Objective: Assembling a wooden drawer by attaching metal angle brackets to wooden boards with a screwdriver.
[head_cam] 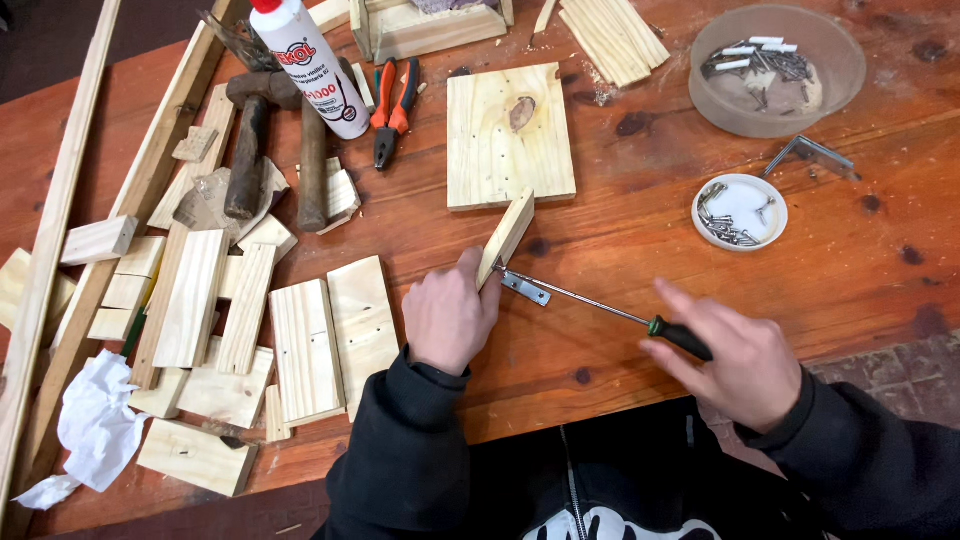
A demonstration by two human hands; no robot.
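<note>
Both hands worked at the near edge of the reddish wooden table [620,240]. The left hand [450,315] was closed around the lower end of a small pale wood strip [507,237], thumb along its side, holding it on edge and slanted so that it would not shift; the strip's far end reached the near edge of a square pine board [510,135] lying flat, touching it or very nearly so. The right hand [735,365] was curled round the dark green-and-black handle of a screwdriver [600,305], index finger stretched forward along it, apparently to steady the long thin shaft. That shaft ran low and nearly level to the left, its tip meeting a small metal bracket [525,288] set against the strip's base, just beside the left hand (whether a screw sat under the tip was too small to tell).

Fasteners lay within the right hand's reach: a shallow white dish of screws [740,211] and, farther back, a clear round tub [778,70] with more hardware, an angled metal bracket [812,155] between them. To the left lay many cut wood blocks [305,350], two hammers [275,150], orange-handled pliers [393,110], a white glue bottle [315,65] and a crumpled white paper [95,425].
</note>
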